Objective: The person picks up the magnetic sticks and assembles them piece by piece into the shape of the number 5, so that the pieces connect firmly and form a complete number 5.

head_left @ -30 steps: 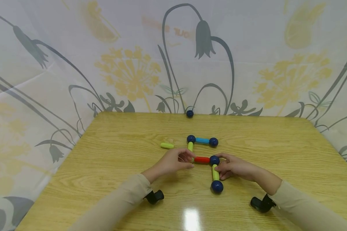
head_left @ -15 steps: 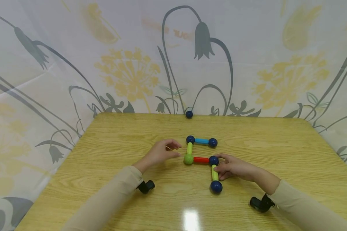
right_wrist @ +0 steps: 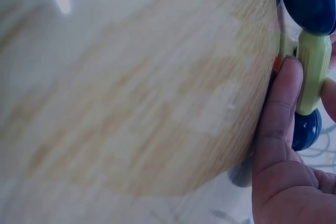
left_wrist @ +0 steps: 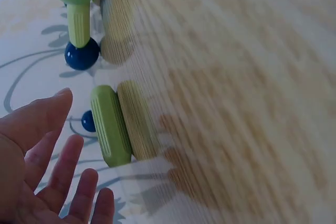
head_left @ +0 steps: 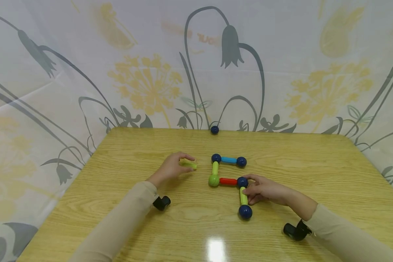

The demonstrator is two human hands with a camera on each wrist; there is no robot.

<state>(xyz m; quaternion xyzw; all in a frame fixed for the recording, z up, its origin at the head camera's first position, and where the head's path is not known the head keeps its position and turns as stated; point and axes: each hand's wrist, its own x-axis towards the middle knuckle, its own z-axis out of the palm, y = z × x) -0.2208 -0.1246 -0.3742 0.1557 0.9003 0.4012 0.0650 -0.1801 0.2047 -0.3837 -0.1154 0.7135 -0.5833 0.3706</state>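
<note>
My left hand (head_left: 171, 167) is spread around a loose yellow-green toy rod (left_wrist: 110, 126) lying on the table; the left wrist view shows the fingers apart from it. My right hand (head_left: 270, 190) pinches another yellow-green rod (right_wrist: 313, 72) between thumb and fingers. This rod joins a near dark blue ball (head_left: 245, 211) to a second blue ball (head_left: 242, 182). From there a red rod (head_left: 228, 181) leads left to a green ball (head_left: 214, 180). A further yellow-green rod (head_left: 215, 168) runs back to a blue ball (head_left: 216, 158), and a light blue rod (head_left: 229, 160) ends at another blue ball (head_left: 241, 162).
A single dark blue ball (head_left: 214, 129) sits at the far edge of the wooden table (head_left: 134, 225). Behind the table hangs a flower-printed cloth (head_left: 275, 72). Black wrist cameras (head_left: 294, 231) sit below both forearms.
My left hand has let go of the green ball and moved left and back to the loose yellow-green rod. The right hand stays on its rod, and the joined pieces have not visibly moved.
</note>
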